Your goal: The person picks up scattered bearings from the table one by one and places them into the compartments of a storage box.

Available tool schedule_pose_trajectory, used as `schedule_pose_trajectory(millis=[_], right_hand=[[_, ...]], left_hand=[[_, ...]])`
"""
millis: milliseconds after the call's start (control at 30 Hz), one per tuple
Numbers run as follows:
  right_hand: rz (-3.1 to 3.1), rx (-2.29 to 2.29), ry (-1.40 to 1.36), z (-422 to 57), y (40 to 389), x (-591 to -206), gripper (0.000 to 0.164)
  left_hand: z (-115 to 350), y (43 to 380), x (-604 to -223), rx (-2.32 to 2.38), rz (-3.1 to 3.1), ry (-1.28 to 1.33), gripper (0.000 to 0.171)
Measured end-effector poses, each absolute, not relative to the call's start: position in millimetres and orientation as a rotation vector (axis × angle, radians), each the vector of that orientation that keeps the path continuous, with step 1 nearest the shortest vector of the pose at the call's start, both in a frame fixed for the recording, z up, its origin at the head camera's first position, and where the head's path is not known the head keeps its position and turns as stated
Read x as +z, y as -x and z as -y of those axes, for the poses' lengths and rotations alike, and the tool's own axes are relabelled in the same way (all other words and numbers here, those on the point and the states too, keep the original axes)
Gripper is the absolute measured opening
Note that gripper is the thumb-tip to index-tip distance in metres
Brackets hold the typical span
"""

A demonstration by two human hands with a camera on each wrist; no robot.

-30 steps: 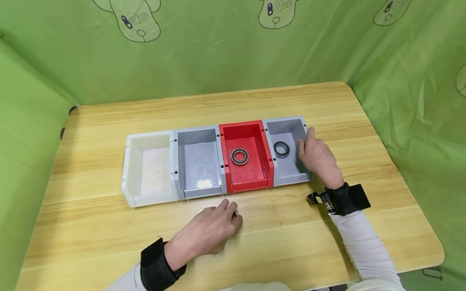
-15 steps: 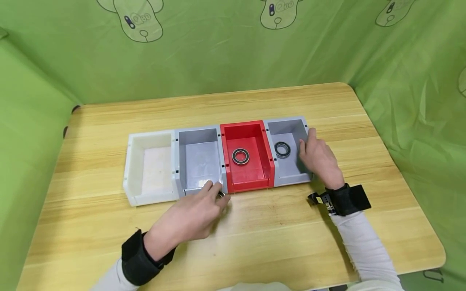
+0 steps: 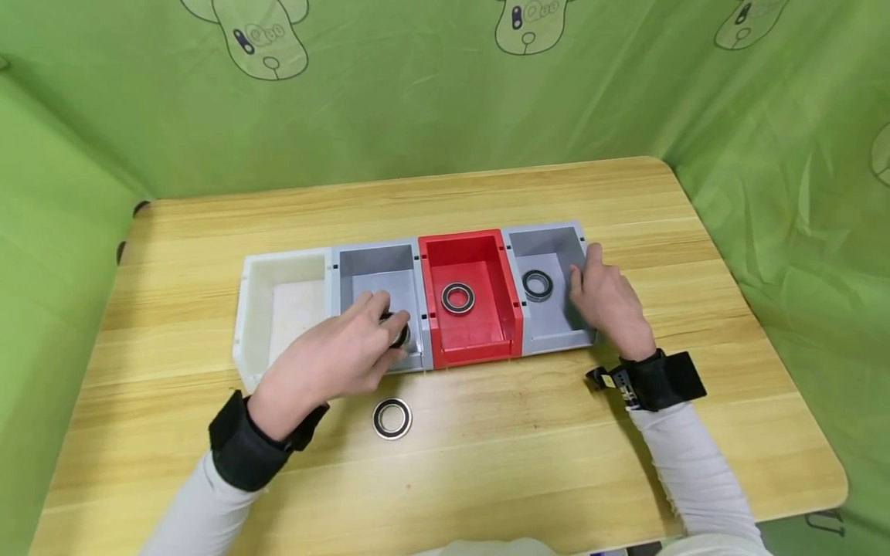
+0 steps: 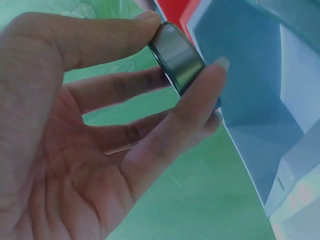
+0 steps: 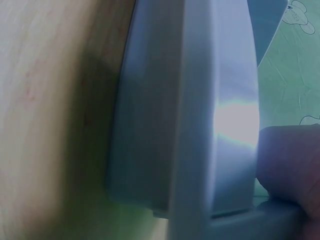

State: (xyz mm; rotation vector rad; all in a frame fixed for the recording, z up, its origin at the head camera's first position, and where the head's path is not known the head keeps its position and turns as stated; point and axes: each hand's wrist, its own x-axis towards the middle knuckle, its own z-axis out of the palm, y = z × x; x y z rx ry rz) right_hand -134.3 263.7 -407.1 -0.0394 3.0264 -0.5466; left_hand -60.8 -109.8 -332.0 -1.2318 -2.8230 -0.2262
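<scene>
My left hand (image 3: 334, 351) pinches a ball bearing (image 4: 177, 57) by its rim between thumb and fingers. It hovers over the grey bin (image 3: 378, 266), second from the left in a joined row. With my right hand (image 3: 612, 305) I grip the right side wall of the rightmost grey bin (image 3: 545, 344); the outer fingers are hidden. Inside that bin lies one flat bearing (image 3: 524, 286). Another bearing (image 3: 445, 299) rests in the red bin (image 3: 475, 357). A loose bearing (image 3: 377, 419) lies flat on the wooden table just below my left hand.
A white bin (image 3: 250, 309) forms the left end of the row, partly covered by my left forearm and hand. Green curtains (image 3: 417, 116) hang behind and at both sides of the wooden table (image 3: 542, 463).
My left hand has lifted a bearing off the table and carried it up and left to over the grey bin, uncovering the loose bearing below. My right hand has stayed put.
</scene>
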Motion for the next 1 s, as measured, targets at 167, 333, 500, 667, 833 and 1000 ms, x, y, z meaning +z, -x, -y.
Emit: schedule_pose_trajectory(millis=[167,333,500,667,833,1000], right_hand=[[-3.039,-0.541,0.049,-263.7,134.7,-407.9,0.027],[-3.023,-0.538,0.054,-261.7,136.9,-406.2,0.028],[-3.019,-0.534,0.048,-260.8,138.1,-404.7,0.028],[-3.024,-0.536,0.041,-262.0,136.5,-405.1,0.028],[-3.023,-0.538,0.038,-263.1,134.6,-406.1,0.028],[-3.012,-0.541,0.028,-262.9,134.2,-405.1,0.029]], left_hand=[[109.3,76.8,-332.1,-0.23,2.85,1.232,0.026],[109.5,91.0,-335.7,-0.242,2.914,1.21,0.026],[108.0,104.6,-342.2,-0.228,3.005,1.145,0.028],[102.5,116.5,-350.8,-0.226,3.11,1.067,0.027],[96.7,124.5,-358.4,-0.268,3.205,1.021,0.026],[91.7,127.8,-364.1,-0.266,3.231,1.003,0.023]])
